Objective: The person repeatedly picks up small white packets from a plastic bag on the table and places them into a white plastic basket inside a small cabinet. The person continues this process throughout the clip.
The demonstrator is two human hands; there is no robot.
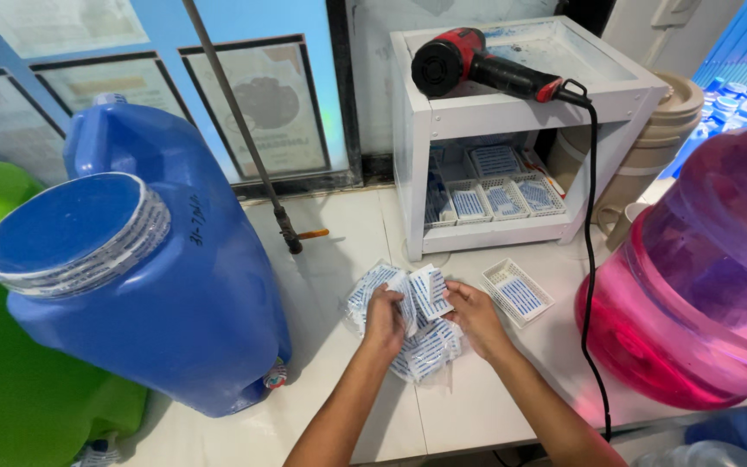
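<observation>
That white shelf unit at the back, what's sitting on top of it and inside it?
On top of the white shelf unit lies a red and black heat gun, its black cord hanging down. Inside sit small white baskets of blue-and-white packets. The shelf's back corners are in shadow.

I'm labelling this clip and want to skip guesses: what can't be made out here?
- Head view: sachets under the left hand and right hand; their count is hidden.
- Pink bottle: cut by the right edge.
- Shelf baskets: contents too small.
</observation>
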